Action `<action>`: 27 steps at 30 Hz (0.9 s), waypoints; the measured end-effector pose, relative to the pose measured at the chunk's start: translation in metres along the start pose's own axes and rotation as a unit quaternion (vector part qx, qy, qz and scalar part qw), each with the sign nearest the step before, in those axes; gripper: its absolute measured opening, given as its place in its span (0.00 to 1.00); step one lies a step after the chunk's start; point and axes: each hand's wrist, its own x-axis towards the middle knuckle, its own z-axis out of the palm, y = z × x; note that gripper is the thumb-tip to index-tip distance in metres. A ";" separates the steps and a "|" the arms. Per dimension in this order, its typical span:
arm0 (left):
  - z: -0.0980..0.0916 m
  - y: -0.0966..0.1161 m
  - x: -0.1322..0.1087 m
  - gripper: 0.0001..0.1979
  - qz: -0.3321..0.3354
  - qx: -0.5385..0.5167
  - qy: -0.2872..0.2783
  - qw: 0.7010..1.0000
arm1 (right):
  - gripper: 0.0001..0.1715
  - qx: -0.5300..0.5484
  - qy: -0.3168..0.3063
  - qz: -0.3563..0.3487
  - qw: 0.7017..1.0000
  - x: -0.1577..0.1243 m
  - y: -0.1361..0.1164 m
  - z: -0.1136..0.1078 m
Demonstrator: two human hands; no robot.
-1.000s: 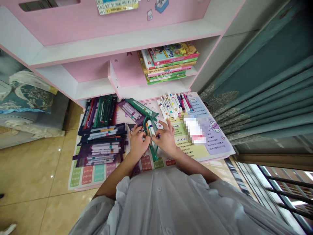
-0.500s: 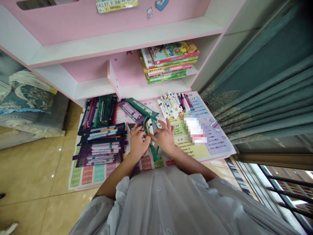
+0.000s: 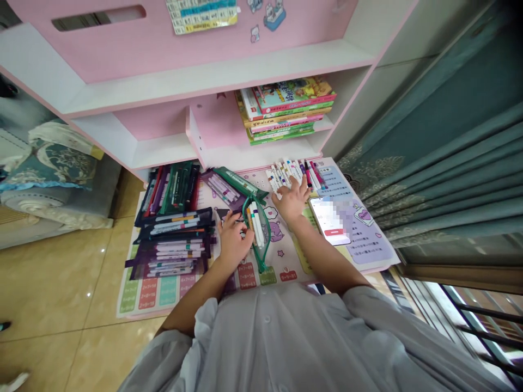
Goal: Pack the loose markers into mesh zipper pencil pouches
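A green-edged mesh pencil pouch (image 3: 267, 231) lies on the desk in front of me, its mouth spread, with several white markers (image 3: 256, 224) in it. My left hand (image 3: 235, 238) is at the pouch's left edge, fingers curled, thumb and fingertips closed on the rim. My right hand (image 3: 292, 202) reaches forward to the near side of a loose pile of white markers (image 3: 281, 173). Its fingers are spread over the nearest ones, and nothing shows in its grasp. Pink and purple pens (image 3: 314, 175) lie at the pile's right end.
Filled mesh pouches (image 3: 175, 250) are stacked at left, with more pouches (image 3: 175, 188) behind. A green pouch (image 3: 239, 182) and a purple pouch (image 3: 220, 188) lie mid-desk. A phone (image 3: 330, 220) rests right of my right forearm. Books (image 3: 290, 111) fill part of the shelf.
My right hand has left the green pouch and moved forward and right to the loose markers. My left hand stays at the pouch, whose mouth now spreads wider. The view has shifted slightly.
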 end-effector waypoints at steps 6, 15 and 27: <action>0.002 -0.003 -0.001 0.07 0.007 0.003 0.007 1.000 | 0.14 -0.039 -0.034 -0.002 0.999 -0.003 0.003 0.013; 0.001 -0.001 0.001 0.07 -0.001 0.003 -0.004 1.000 | 0.14 -0.019 -0.042 -0.010 0.999 0.000 -0.001 0.006; -0.002 0.001 0.000 0.08 0.006 0.001 -0.008 1.000 | 0.11 0.153 0.013 -0.088 0.984 -0.069 -0.029 -0.066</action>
